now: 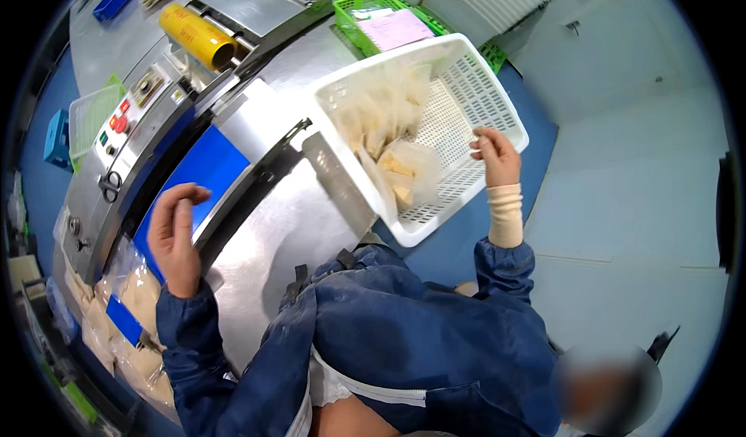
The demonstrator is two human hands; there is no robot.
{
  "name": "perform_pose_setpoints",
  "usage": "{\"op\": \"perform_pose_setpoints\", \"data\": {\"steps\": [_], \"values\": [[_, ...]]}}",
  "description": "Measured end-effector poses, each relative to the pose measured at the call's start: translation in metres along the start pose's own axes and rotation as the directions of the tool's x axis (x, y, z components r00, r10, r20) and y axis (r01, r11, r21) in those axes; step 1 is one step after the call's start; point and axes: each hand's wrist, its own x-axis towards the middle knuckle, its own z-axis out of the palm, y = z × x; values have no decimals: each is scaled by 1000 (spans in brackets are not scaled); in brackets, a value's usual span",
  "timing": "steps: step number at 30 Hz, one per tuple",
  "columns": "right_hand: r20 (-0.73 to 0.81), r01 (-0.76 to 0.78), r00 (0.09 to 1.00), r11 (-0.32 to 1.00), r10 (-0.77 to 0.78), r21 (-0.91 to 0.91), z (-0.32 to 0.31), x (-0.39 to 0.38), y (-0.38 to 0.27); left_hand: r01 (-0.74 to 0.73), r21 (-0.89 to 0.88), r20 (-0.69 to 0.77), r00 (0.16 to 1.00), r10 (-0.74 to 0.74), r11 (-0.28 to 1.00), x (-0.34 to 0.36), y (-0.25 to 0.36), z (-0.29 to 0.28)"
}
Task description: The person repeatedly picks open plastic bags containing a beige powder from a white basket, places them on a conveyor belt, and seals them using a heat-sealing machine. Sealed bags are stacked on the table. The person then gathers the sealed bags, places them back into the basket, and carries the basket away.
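Note:
My left hand (177, 239) hovers over the blue conveyor belt (203, 169) of a steel sealing machine, its fingers loosely bent and nothing seen in them. At the right rim of a white plastic basket (480, 75) is my right hand (500, 159), fingers half curled and apart, holding nothing that I can see. Several clear bags (381, 114) of pale yellowish pieces lie along the basket's left side. One such bag (409, 174) rests nearer to me, its cut pieces showing through the film.
The machine's panel (132, 110) carries red and green buttons, with scissors (110, 186) below it. A yellow film roll (198, 36) sits behind. Larger bags of pale food (136, 312) lie at lower left. Beyond the basket stands a green crate (353, 25) with pink paper (395, 29).

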Motion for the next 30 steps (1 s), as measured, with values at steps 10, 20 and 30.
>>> {"op": "perform_pose_setpoints", "data": {"steps": [10, 20, 30], "values": [[570, 255, 821, 896, -3, -363, 12, -49, 96, 115, -89, 446, 893, -64, 989, 6, 10, 181], [602, 304, 798, 877, -21, -372, 9, -36, 103, -533, 244, 676, 692, 251, 810, 13, 14, 266], [287, 62, 958, 961, 19, -269, -26, 5, 100, -606, 372, 800, 594, 89, 703, -6, -24, 255]]}}
